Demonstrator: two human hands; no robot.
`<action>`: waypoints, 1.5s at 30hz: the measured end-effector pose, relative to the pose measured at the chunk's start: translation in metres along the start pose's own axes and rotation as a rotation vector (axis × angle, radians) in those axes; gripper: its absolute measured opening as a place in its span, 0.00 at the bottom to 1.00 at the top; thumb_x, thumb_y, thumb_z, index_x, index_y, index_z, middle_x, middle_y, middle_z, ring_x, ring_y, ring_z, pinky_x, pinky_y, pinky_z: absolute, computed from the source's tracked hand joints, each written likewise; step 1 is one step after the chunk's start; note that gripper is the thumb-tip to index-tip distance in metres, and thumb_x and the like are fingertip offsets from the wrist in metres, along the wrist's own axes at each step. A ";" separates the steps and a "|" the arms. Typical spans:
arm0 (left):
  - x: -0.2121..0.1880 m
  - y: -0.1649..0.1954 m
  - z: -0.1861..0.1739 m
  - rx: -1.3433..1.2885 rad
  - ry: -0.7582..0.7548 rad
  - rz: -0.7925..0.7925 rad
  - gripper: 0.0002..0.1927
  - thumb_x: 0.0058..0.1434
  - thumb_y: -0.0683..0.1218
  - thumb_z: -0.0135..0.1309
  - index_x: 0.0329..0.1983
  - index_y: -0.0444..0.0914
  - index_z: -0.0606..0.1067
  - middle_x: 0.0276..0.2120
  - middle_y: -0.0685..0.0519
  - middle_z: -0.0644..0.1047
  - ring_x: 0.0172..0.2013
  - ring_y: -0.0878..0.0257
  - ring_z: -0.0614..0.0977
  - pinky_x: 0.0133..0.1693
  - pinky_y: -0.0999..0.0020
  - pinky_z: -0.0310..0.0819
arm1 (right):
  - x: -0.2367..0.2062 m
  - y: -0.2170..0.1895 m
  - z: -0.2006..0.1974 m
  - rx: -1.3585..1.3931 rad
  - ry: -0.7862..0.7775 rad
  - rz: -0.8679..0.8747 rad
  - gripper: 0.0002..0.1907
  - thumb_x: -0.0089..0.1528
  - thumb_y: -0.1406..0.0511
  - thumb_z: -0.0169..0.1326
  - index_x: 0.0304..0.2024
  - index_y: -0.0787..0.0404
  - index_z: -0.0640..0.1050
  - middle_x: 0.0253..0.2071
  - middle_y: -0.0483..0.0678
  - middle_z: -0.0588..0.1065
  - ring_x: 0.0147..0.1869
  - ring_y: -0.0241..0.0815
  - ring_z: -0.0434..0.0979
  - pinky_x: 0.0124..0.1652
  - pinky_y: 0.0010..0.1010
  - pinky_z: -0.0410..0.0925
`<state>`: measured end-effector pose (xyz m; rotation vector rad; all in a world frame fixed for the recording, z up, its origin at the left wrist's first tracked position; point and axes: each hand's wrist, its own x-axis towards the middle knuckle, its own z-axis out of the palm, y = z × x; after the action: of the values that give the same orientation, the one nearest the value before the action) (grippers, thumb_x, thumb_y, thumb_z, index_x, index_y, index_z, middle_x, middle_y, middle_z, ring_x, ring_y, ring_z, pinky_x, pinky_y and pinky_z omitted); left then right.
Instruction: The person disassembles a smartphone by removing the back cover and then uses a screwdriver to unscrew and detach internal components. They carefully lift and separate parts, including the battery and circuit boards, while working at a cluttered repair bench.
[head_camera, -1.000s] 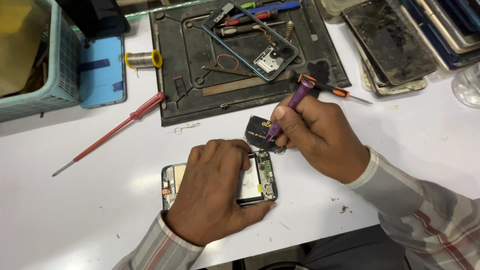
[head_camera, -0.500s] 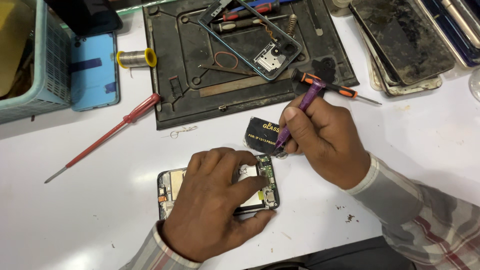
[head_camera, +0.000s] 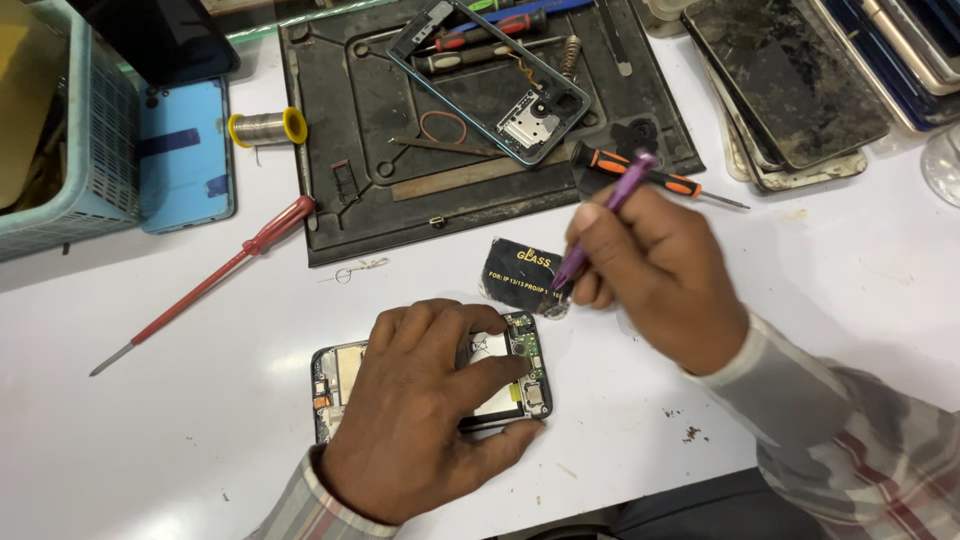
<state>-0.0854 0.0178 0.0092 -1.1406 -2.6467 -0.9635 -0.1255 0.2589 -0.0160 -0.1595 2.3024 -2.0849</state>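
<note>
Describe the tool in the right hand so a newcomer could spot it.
Start at the dark mat at top centre. Just below its right corner, the right hand grips a purple screwdriver like a pen, tip down. The orange-black screwdriver behind it lies flat.

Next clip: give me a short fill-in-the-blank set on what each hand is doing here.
1. The left hand presses down on an opened ____.
2. The right hand holds a screwdriver whose handle is ____.
3. The red screwdriver lies on the table, to the ____ of the black mat.

Missing words: phone; purple; left
</note>
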 end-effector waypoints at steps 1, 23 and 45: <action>0.000 0.000 0.000 0.007 0.004 0.006 0.19 0.50 0.55 0.67 0.41 0.42 0.81 0.49 0.49 0.76 0.49 0.52 0.73 0.50 0.54 0.62 | -0.003 -0.001 -0.005 -0.001 0.025 -0.013 0.12 0.72 0.63 0.47 0.40 0.65 0.75 0.29 0.44 0.76 0.27 0.27 0.73 0.27 0.19 0.68; 0.003 -0.006 0.006 -0.003 0.017 -0.039 0.35 0.49 0.57 0.66 0.53 0.33 0.69 0.50 0.45 0.75 0.52 0.48 0.74 0.51 0.52 0.61 | -0.044 -0.021 -0.039 -0.763 -0.157 0.008 0.20 0.52 0.61 0.65 0.47 0.59 0.83 0.27 0.45 0.78 0.18 0.31 0.67 0.19 0.26 0.62; 0.002 -0.005 0.006 -0.015 0.017 -0.037 0.35 0.50 0.57 0.67 0.54 0.32 0.69 0.51 0.45 0.75 0.52 0.48 0.73 0.51 0.52 0.62 | -0.036 -0.032 -0.021 -1.025 -0.149 -0.366 0.09 0.55 0.59 0.62 0.35 0.54 0.84 0.31 0.41 0.77 0.36 0.39 0.76 0.31 0.33 0.69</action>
<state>-0.0897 0.0199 0.0030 -1.0850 -2.6605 -0.9971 -0.0904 0.2803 0.0161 -0.7510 3.1304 -0.6947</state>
